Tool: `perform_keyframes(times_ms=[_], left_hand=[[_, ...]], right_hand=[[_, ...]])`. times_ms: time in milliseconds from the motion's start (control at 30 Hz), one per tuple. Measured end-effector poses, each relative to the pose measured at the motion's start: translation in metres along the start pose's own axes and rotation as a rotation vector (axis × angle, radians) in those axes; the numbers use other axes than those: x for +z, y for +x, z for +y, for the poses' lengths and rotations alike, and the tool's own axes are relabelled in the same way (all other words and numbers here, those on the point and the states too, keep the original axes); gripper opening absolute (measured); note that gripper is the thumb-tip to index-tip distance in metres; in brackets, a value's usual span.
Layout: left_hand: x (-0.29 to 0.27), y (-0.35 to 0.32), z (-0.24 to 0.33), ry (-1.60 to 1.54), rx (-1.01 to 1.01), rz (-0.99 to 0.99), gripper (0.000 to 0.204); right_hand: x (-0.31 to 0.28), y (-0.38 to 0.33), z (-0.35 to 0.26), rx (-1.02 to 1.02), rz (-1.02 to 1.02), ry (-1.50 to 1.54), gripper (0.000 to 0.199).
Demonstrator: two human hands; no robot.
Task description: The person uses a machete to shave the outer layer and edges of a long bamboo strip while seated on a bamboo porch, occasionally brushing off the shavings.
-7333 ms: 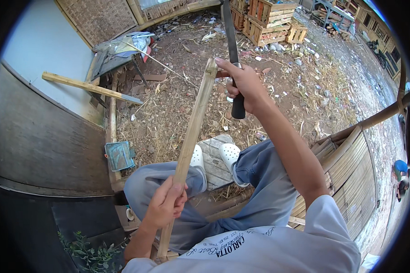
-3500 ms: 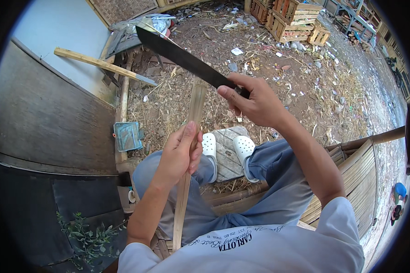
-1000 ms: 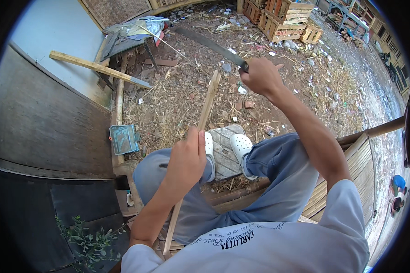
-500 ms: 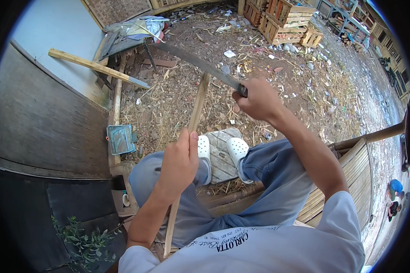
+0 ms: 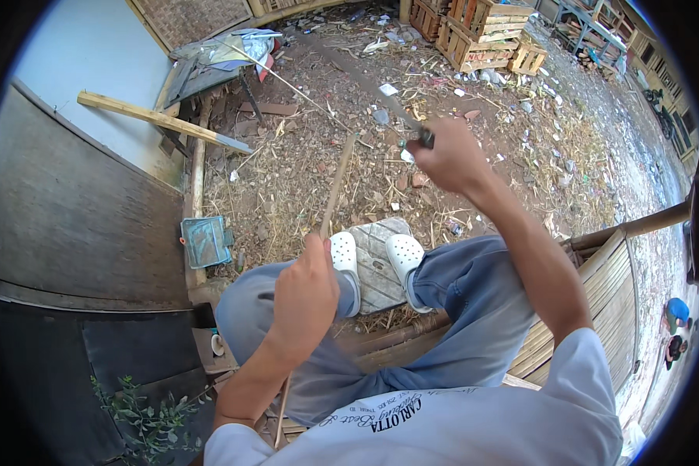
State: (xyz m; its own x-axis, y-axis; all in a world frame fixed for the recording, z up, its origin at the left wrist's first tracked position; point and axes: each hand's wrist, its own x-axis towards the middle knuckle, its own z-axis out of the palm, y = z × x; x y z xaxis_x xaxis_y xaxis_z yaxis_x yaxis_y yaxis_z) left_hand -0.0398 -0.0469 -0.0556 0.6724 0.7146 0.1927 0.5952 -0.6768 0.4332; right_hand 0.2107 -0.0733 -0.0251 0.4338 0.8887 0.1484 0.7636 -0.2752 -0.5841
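We see wooden crates (image 5: pixel 485 27) far off; what is in them is too small to tell. Our left hand (image 5: pixel 303 299) is pressed shut around a long bamboo stick (image 5: pixel 335 185) standing over our knees. Our right hand (image 5: pixel 446 155) squeezes a knife (image 5: pixel 380 89), its blade blurred. Bare dirt ground (image 5: pixel 287 194) lies ahead.

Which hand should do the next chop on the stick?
Probably the right hand: it grips the big knife, its blade raised above the bamboo strip. The left hand is wrapped around the strip, holding it upright.
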Motion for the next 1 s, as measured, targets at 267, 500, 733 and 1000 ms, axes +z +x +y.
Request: perform_keyframes(times_ms=[267,500,733,1000], left_hand=[[0.000,-0.001,-0.002,-0.029,0.047,-0.023,0.016],[-0.023,0.015,-0.002,-1.009,-0.357,-0.384,0.031],[-0.033,0.015,-0.012,-1.496,-0.546,-0.606,0.041],[-0.036,0.012,-0.017,-1.427,-0.531,-0.549,0.046]], right_hand=[[0.001,0.029,0.013,0.234,-0.160,-0.174,0.026],[0.001,-0.022,-0.028,-0.038,-0.170,0.008,0.024],[0.023,-0.039,-0.030,-0.396,-0.192,-0.035,0.018],[0.023,-0.028,-0.029,-0.350,-0.190,-0.234,0.016]])
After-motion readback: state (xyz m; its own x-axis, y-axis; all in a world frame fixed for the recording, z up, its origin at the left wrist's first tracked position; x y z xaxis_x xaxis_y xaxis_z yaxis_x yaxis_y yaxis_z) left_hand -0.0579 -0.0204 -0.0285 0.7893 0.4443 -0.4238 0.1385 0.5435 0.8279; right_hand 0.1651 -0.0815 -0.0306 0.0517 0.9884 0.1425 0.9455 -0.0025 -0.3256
